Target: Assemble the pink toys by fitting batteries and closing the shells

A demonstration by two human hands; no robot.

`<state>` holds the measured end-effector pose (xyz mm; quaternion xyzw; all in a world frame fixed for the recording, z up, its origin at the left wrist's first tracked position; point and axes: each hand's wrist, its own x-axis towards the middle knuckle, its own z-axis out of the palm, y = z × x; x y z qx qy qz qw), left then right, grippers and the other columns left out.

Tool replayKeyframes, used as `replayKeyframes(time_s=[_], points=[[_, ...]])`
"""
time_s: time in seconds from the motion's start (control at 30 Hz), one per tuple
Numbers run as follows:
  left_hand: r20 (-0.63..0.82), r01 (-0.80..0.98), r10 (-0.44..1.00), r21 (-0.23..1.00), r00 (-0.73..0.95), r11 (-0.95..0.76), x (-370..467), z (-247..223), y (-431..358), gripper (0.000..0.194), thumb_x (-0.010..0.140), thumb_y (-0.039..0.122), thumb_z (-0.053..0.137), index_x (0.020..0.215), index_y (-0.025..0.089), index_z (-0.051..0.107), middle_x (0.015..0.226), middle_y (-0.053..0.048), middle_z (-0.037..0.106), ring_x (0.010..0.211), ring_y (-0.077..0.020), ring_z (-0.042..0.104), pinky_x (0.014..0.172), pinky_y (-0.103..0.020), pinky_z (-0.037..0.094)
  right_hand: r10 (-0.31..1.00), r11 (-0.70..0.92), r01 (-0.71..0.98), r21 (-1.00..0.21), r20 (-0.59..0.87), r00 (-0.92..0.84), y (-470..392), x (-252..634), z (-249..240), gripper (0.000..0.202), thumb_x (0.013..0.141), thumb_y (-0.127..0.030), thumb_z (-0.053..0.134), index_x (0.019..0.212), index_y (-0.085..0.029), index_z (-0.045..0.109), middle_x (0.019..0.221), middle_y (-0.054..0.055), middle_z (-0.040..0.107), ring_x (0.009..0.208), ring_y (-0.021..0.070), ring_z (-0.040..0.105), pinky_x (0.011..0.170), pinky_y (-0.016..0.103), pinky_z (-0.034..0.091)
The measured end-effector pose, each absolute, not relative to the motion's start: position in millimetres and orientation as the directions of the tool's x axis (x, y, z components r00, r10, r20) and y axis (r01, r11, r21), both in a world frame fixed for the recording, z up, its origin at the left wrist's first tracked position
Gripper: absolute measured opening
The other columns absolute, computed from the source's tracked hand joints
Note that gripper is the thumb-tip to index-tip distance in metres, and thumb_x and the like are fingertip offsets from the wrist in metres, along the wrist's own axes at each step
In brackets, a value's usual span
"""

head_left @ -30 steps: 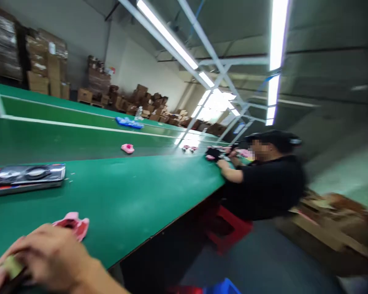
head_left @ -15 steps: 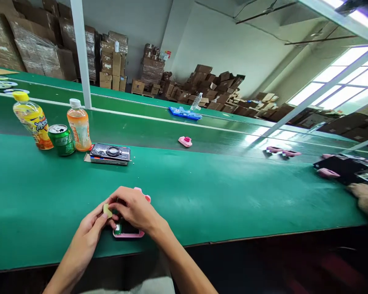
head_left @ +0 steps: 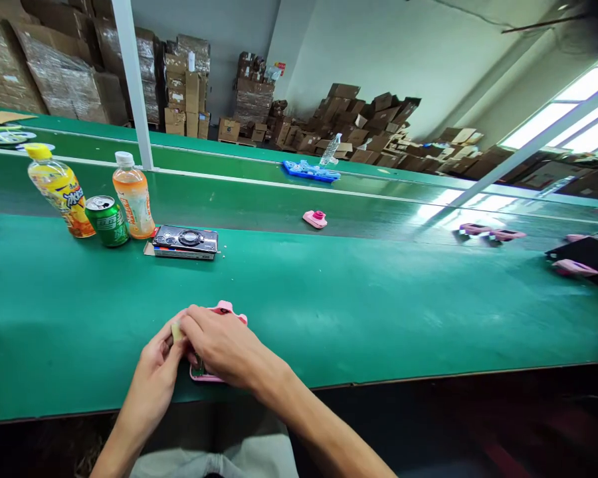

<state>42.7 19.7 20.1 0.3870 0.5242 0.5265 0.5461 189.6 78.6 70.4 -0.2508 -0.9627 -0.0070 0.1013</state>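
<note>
Nearest me, my left hand (head_left: 154,368) pinches the yellow piece (head_left: 177,332) between thumb and fingers, just above the table (head_left: 379,318). My right hand (head_left: 224,348) meets it there with fingers bent close; I cannot tell whether they grip the piece too. Under my right hand lies the pink frame (head_left: 205,378), mostly covered, and just beyond it the pink shell (head_left: 224,307). Farther out I have the phone (head_left: 188,236) lying on a flat box (head_left: 184,254), with the can (head_left: 108,222) between the yellow-capped bottle (head_left: 62,192) and the orange bottle (head_left: 133,202). Past them sits the pink camera (head_left: 315,220), then the blue tray (head_left: 323,177) beside the clear bottle (head_left: 331,150); cartons (head_left: 343,106) pile up behind.
</note>
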Motion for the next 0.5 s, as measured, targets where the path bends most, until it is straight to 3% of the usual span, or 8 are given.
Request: replayKeyframes(time_s=[0.1, 0.2, 0.3, 0.4, 0.5], points=[[-0.276, -0.285, 0.959, 0.926, -0.064, 0.248, 37, 27, 22, 0.077, 0.070, 0.060, 0.082, 0.132, 0.016, 0.066, 0.132, -0.014, 0.070, 0.127, -0.0318, 0.061, 0.109, -0.040, 0.049, 0.408, 0.908, 0.415, -0.059, 0.359, -0.840, 66, 193, 56, 0.009, 0.103, -0.014, 0.051, 0.103, -0.012, 0.059, 0.102, 0.011, 0.067, 0.088, 0.0225, 0.062, 0.069, 0.033, 0.052], [-0.358, -0.403, 0.933, 0.850, 0.028, 0.338, 31, 34, 21, 0.070, 0.063, 0.050, 0.087, 0.123, 0.016, 0.073, 0.137, -0.014, 0.068, 0.137, -0.0342, 0.055, 0.118, -0.042, 0.043, 0.399, 0.916, 0.360, -0.176, 0.474, -0.785, 61, 199, 45, 0.016, 0.106, -0.012, 0.043, 0.102, -0.013, 0.059, 0.106, 0.012, 0.068, 0.094, 0.0210, 0.061, 0.086, 0.032, 0.053], [-0.383, -0.465, 0.922, 0.806, 0.062, 0.367, 31, 34, 17, 0.068, 0.065, 0.050, 0.087, 0.124, 0.019, 0.074, 0.137, -0.011, 0.068, 0.138, -0.0328, 0.055, 0.122, -0.043, 0.038, 0.465, 0.885, 0.355, -0.301, 0.548, -0.695, 62, 200, 39, 0.022, 0.107, -0.012, 0.037, 0.100, -0.015, 0.058, 0.097, 0.010, 0.068, 0.089, 0.0195, 0.060, 0.080, 0.030, 0.052], [-0.391, -0.413, 0.917, 0.825, 0.078, 0.387, 34, 30, 14, 0.071, 0.070, 0.055, 0.084, 0.130, 0.020, 0.071, 0.139, -0.013, 0.067, 0.137, -0.0349, 0.056, 0.122, -0.046, 0.039, 0.579, 0.815, 0.376, -0.442, 0.588, -0.564, 65, 195, 36, 0.024, 0.107, -0.014, 0.036, 0.102, -0.016, 0.060, 0.091, 0.007, 0.068, 0.085, 0.0185, 0.061, 0.077, 0.029, 0.052], [-0.360, -0.346, 0.932, 0.869, 0.049, 0.353, 36, 23, 14, 0.078, 0.073, 0.056, 0.083, 0.139, 0.019, 0.064, 0.146, -0.014, 0.061, 0.140, -0.0364, 0.052, 0.121, -0.048, 0.040, 0.611, 0.790, 0.367, -0.491, 0.580, -0.539, 67, 188, 36, 0.020, 0.108, -0.019, 0.043, 0.105, -0.017, 0.063, 0.094, 0.007, 0.070, 0.087, 0.0182, 0.063, 0.080, 0.029, 0.053]])
